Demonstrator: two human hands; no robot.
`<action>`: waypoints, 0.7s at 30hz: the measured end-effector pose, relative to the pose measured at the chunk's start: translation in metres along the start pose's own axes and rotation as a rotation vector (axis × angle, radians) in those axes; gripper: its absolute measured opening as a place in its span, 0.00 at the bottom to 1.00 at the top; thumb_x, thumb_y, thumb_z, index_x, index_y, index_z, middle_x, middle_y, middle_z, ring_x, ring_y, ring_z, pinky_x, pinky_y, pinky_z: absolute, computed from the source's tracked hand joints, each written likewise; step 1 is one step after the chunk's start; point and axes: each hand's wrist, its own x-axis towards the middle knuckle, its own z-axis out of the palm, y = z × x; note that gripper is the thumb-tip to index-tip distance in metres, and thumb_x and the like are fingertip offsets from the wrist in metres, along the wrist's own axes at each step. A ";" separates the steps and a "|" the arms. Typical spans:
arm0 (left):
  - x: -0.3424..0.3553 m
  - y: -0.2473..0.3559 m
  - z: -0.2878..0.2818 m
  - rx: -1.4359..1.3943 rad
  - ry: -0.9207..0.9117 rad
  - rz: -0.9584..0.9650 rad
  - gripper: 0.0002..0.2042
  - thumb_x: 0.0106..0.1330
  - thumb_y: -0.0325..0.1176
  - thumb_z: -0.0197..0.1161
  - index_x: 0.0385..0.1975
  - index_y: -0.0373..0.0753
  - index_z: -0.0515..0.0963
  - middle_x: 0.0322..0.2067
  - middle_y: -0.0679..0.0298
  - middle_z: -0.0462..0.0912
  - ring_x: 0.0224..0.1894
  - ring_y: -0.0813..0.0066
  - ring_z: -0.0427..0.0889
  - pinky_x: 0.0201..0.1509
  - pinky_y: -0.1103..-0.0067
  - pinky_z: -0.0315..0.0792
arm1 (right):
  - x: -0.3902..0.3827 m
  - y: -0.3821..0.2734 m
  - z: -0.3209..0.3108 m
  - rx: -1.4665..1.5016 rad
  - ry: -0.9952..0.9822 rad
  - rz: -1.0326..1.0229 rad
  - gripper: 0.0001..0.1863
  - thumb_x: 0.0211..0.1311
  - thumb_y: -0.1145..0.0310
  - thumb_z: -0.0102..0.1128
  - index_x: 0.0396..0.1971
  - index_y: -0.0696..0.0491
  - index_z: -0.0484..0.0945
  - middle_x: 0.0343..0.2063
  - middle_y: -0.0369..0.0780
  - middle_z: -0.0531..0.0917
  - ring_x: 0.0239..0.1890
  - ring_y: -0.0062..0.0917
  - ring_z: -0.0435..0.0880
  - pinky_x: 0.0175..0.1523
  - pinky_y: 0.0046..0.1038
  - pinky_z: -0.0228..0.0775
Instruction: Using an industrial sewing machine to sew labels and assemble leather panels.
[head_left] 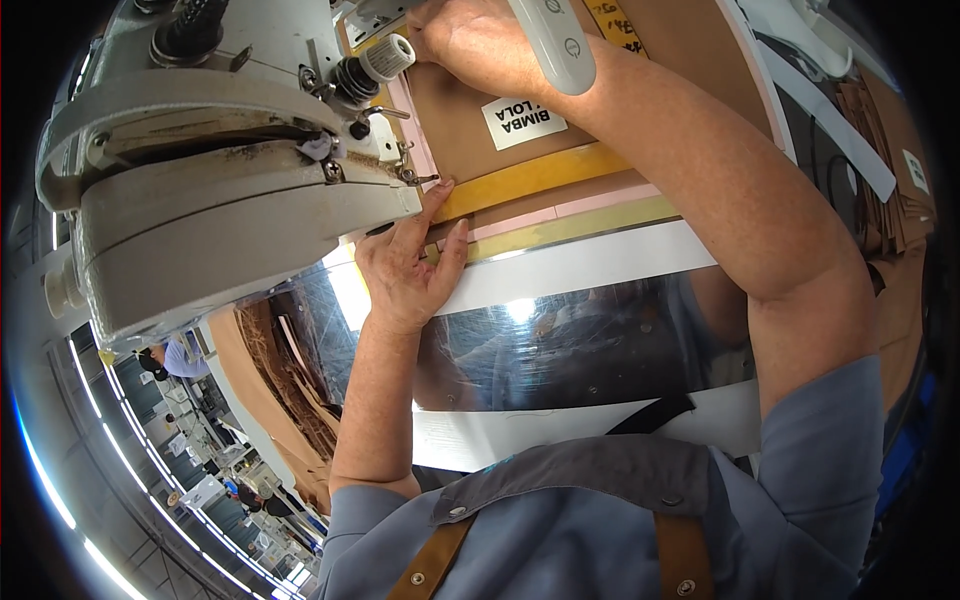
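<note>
A brown panel (460, 110) lies beside the sewing machine head (230, 190), framed by pink strips (555, 211) and yellow bands (545, 178). On it sits a white printed label (525, 122). My left hand (405, 268) rests with fingers apart at the panel's near left corner, close under the machine's needle area; the machine hides some of its fingers. Across the panel my right arm reaches to the far left, where my right hand (465, 40) is at the panel's far edge beside the machine's white knob (387, 58). Its fingers are mostly out of sight.
A white rounded device (556, 45) hangs over my right forearm. Nearer to me lies a shiny, scratched metal plate (560, 350). Brown pieces are stacked at the left (265, 370) and right (875, 150). Other people work at machines in the far left background.
</note>
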 end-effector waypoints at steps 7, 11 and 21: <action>0.000 0.002 -0.001 0.031 -0.024 -0.019 0.22 0.57 0.32 0.72 0.54 0.39 0.84 0.33 0.58 0.91 0.31 0.67 0.91 0.41 0.77 0.80 | 0.000 0.002 0.000 -0.102 0.050 -0.028 0.07 0.54 0.71 0.58 0.25 0.58 0.82 0.19 0.45 0.82 0.21 0.32 0.85 0.27 0.34 0.77; -0.001 -0.003 0.006 0.002 0.040 0.022 0.21 0.58 0.34 0.72 0.54 0.40 0.84 0.23 0.65 0.79 0.22 0.73 0.78 0.35 0.78 0.72 | 0.005 -0.006 -0.003 -0.068 -0.067 -0.012 0.07 0.52 0.72 0.57 0.24 0.57 0.82 0.20 0.45 0.82 0.21 0.31 0.84 0.27 0.33 0.77; -0.002 -0.003 0.007 -0.047 0.072 0.024 0.21 0.59 0.35 0.72 0.54 0.41 0.85 0.15 0.70 0.73 0.16 0.78 0.66 0.30 0.78 0.64 | -0.007 -0.024 -0.042 0.155 -0.189 -0.010 0.11 0.66 0.64 0.61 0.39 0.54 0.87 0.42 0.38 0.86 0.47 0.32 0.85 0.50 0.36 0.79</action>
